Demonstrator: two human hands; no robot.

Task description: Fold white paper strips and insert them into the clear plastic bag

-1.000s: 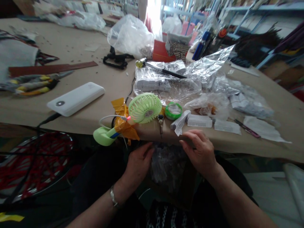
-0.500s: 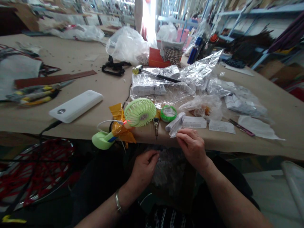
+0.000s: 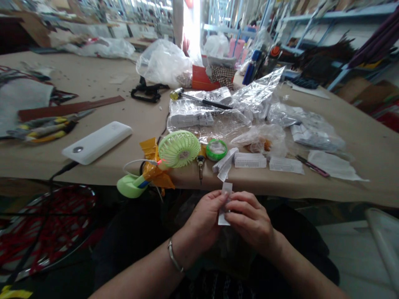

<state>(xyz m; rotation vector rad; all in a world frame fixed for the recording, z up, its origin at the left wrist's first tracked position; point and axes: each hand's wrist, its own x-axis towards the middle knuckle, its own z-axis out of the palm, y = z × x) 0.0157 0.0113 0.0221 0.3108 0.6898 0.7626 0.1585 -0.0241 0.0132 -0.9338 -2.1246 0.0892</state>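
Observation:
A small white label strip [image 3: 224, 219] is held upright between both hands, below the table's front edge. My left hand [image 3: 207, 214] is closed on its left side, thumb and finger pinching it. From the right, my right hand [image 3: 251, 218] is closed with its fingertips on the same strip. Just beyond the hands, a fanned bunch of white labels [image 3: 225, 162] hangs slightly over the edge. Beside it lie a stack of printed labels [image 3: 250, 160] and another printed label pile [image 3: 286, 165]. A soldering iron [image 3: 200, 168] points at me from the table edge.
A green mini fan [image 3: 179, 149] is taped at the edge, left of a round green tub [image 3: 216, 149]. A white power bank [image 3: 97, 142] lies farther left. Behind are a hammer [image 3: 202, 99], plastic-wrapped bundles [image 3: 190, 116] and a plastic bag [image 3: 264, 139]. Tweezers [image 3: 312, 166] lie right.
My right hand has left the label bunch and come down toward me with one strip. My left hand has moved right and up to meet it, and both now hold the strip.

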